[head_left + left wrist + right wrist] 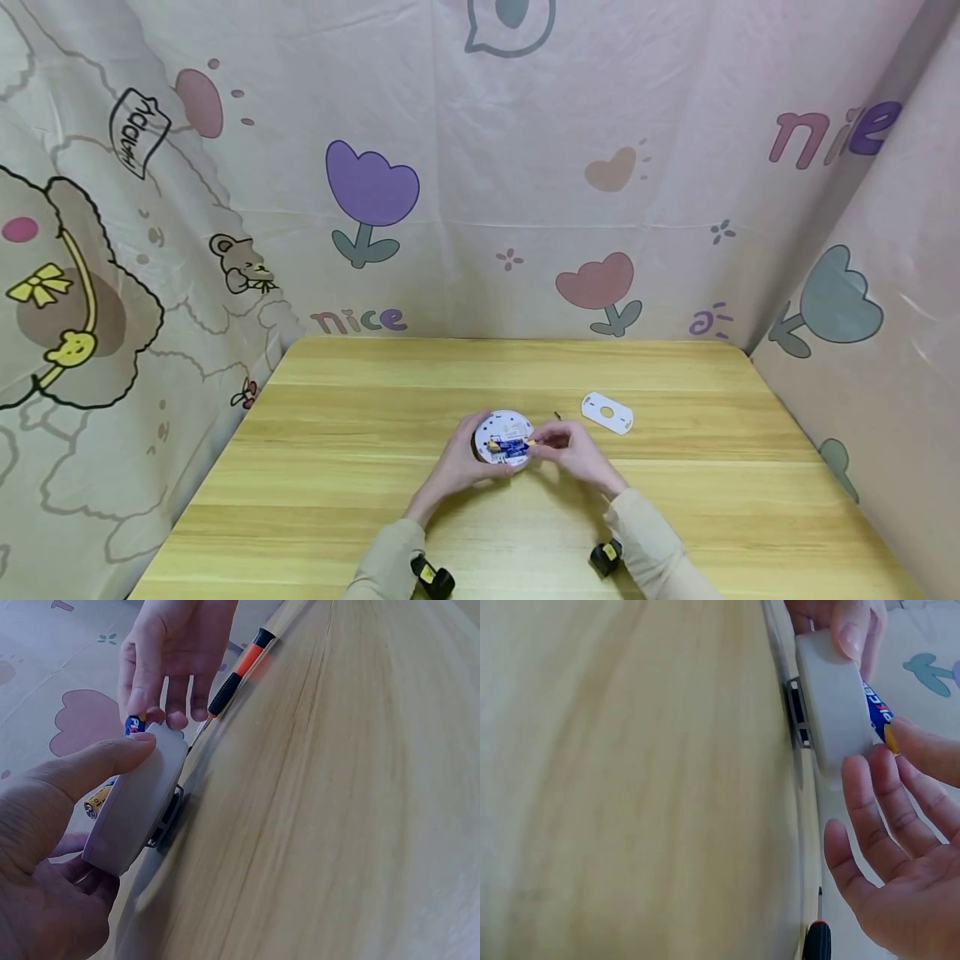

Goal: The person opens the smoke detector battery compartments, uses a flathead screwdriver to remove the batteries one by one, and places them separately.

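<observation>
A round white device point(501, 423), resembling a smoke alarm, is held at its rim by my left hand point(459, 460), thumb on the near side and fingers around the far side. Blue batteries point(512, 448) with gold ends lie across its upturned face. My right hand point(576, 452) pinches the gold end of a battery point(879, 711) between thumb and index finger at the device's right edge. The other right fingers are spread loosely below. In the left wrist view, a gold battery end point(97, 801) sticks out beside the left thumb. The battery seats are hidden there.
A white oblong plate point(617, 419) with a central hole lies behind the right hand on the wooden table point(360, 417). A screwdriver point(244, 669) with an orange and black handle lies beyond the device. Patterned curtains point(495, 167) stand behind and beside the table.
</observation>
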Action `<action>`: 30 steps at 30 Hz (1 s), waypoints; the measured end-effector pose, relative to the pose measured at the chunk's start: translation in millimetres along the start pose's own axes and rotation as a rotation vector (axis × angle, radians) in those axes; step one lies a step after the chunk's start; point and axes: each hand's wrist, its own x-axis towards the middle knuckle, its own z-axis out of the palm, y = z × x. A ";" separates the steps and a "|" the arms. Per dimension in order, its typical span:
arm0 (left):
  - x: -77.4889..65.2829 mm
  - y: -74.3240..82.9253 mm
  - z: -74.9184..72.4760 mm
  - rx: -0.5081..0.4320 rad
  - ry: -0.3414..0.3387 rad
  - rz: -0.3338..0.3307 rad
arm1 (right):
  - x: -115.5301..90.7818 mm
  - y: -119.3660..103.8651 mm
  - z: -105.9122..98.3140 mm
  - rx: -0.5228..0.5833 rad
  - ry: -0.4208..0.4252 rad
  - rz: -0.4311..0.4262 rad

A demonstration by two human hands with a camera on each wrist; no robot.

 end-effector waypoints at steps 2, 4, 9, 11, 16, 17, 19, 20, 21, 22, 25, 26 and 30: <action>0.1 -0.2 -0.1 0.001 0.000 -0.001 | -0.8 1.3 -3.0 0.038 0.014 0.005; 0.2 -0.4 0.0 0.003 0.001 -0.002 | -1.8 2.8 -7.1 0.063 0.029 0.008; 0.2 -0.5 0.2 0.002 0.003 -0.007 | -6.4 4.9 -21.4 0.134 0.073 0.016; 0.1 -0.3 0.2 0.000 0.004 -0.009 | -9.0 5.6 -28.1 0.161 0.094 0.023; 0.0 0.0 0.1 0.005 0.008 -0.014 | -16.0 11.2 -45.7 0.181 0.150 0.041; 0.0 0.1 0.0 0.006 0.009 -0.016 | -17.3 13.1 -49.2 0.188 0.166 0.047; 0.1 0.1 -0.2 0.007 0.009 -0.019 | -19.9 17.4 -56.6 0.191 0.190 0.051; 0.0 0.1 -0.3 0.007 0.010 -0.020 | -20.9 19.7 -60.1 0.194 0.206 0.056; 0.0 0.0 -0.3 0.007 0.009 -0.021 | -22.0 21.9 -63.7 0.199 0.226 0.059; -0.1 0.0 -0.3 0.006 0.009 -0.020 | -23.1 24.0 -67.3 0.202 0.244 0.066; -0.1 -0.2 -0.3 0.009 0.006 -0.020 | -27.3 29.6 -78.4 0.193 0.285 0.091; 0.0 -0.3 -0.3 0.010 0.007 -0.018 | -28.6 31.2 -81.7 0.196 0.302 0.103; 0.3 -0.6 0.2 0.018 0.006 -0.015 | -35.7 35.0 -94.1 0.184 0.357 0.164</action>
